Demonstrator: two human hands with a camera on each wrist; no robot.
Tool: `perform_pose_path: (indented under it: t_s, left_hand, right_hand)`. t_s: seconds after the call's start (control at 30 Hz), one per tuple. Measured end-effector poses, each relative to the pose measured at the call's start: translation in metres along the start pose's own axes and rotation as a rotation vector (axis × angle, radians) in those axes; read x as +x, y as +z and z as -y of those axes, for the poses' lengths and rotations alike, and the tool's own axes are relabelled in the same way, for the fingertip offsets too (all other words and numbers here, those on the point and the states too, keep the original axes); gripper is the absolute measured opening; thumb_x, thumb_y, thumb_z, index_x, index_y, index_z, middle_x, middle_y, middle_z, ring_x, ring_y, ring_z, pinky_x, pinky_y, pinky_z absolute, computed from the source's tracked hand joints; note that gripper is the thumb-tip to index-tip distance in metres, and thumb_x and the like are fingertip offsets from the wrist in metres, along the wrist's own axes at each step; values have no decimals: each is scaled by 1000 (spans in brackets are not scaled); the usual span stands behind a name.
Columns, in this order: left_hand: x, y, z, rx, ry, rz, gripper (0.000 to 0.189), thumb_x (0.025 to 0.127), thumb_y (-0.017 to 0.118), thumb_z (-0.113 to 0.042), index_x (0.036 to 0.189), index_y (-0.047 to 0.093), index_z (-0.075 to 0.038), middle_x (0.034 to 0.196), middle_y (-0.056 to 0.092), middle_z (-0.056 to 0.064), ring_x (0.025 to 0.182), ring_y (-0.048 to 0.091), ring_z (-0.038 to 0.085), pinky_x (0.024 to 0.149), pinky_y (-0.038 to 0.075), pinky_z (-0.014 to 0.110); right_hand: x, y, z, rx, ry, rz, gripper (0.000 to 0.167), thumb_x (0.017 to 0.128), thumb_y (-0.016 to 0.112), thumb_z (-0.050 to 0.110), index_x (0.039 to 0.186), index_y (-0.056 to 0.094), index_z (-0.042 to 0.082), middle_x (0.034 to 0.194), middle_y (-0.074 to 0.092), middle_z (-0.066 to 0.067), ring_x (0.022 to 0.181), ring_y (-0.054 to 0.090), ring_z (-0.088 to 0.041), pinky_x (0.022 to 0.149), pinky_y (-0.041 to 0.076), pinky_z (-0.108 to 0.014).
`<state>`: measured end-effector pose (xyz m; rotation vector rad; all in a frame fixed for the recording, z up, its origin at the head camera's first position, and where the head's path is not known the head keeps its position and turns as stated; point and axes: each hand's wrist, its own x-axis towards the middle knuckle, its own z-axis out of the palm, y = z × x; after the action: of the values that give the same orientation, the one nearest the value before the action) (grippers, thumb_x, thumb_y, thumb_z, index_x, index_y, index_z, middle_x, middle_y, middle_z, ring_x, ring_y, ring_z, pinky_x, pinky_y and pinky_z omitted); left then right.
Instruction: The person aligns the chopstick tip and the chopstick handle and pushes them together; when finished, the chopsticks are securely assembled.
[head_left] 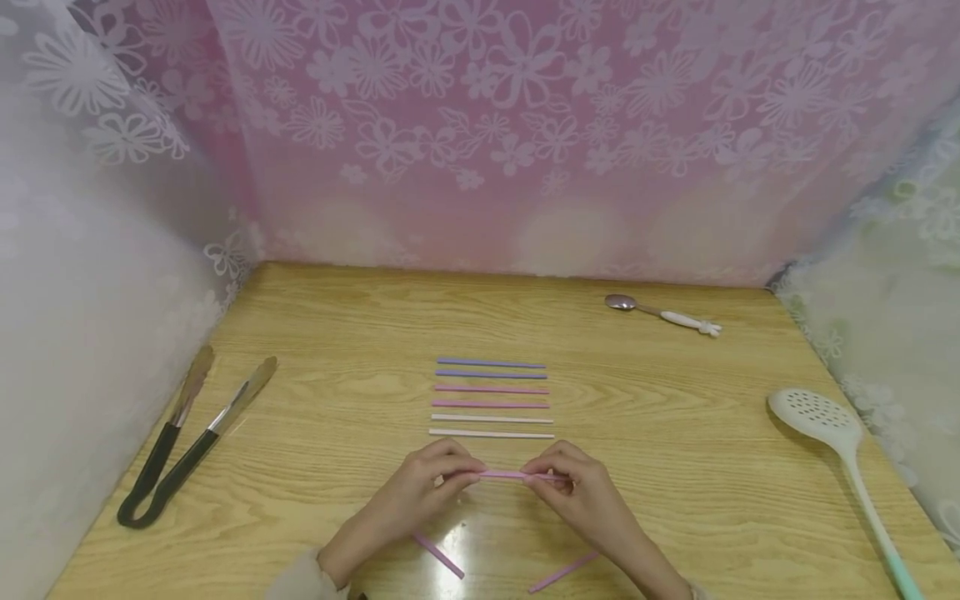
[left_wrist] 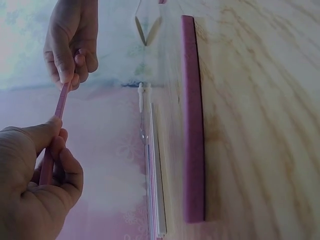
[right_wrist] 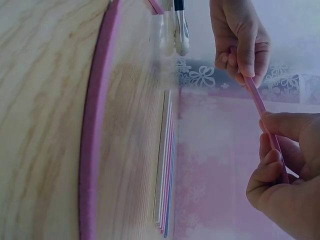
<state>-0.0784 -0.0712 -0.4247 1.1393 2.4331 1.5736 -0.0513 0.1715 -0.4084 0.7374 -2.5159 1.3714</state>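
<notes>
Between both hands a thin pink stick (head_left: 502, 474) is held level above the table. My left hand (head_left: 438, 479) pinches its left part between thumb and fingers, and my right hand (head_left: 573, 483) pinches it nearer the right end. In the left wrist view the right hand (left_wrist: 72, 47) grips the far part of the stick. Two more pink sticks lie on the table below the hands: one (head_left: 438, 556) by the left forearm, the other (head_left: 562, 572) partly hidden by the right forearm. Beyond the hands, parallel sticks form a row: two bluish-purple (head_left: 491, 363), two pink (head_left: 491, 389), two white (head_left: 491, 434).
Black-handled metal tongs (head_left: 180, 454) lie spread on the left of the wooden table (head_left: 337, 333). A spoon (head_left: 660, 313) with a white handle lies at the back right. On the right edge rests a pale slotted ladle (head_left: 821, 421). Flowered curtains (head_left: 480, 167) surround the table.
</notes>
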Motion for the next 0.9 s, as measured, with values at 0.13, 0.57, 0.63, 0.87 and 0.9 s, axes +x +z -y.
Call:
perform_pose_path:
  t_s: [0.13,0.57,0.63,0.87,0.9]
  left_hand:
    - [2,-1,1,13,27,-2,15,92,60,-8,102,69,-1,94,63,3,78,54,1,66,52,18]
    - [0,5,6,48,38,-45,14,91,61,-7,101,69,-2,92,63,2,78,56,2,67,52,17]
    - [-1,5,7,47,12,-32,15,91,60,-8,102,69,-2,93,64,2,79,58,3,70,53,18]
    - [-2,2,7,60,-89,11,21,94,57,-16,107,68,-2,99,66,2,86,62,8,79,53,21]
    - [-2,2,7,65,-106,10,21,94,58,-17,107,68,-3,99,66,2,87,62,8,79,53,21]
  right_hand:
    - [1,0,0,4,-10,-10,11,78,73,-1,88,70,3,84,62,-2,66,46,1,56,46,-18]
    - [-2,3,-3,13,6,23,14,80,70,-4,92,69,2,85,61,-5,68,46,1,57,47,-17]
    - [-2,3,-5,16,14,47,17,80,67,-8,94,69,2,86,58,-3,68,43,1,56,45,-17]
    - [-5,0,-12,-15,32,71,29,76,61,-15,98,70,1,87,50,3,70,41,1,58,44,-17]
    - [-5,0,-13,-16,43,68,26,77,62,-14,97,70,1,87,51,3,70,42,1,59,45,-17]
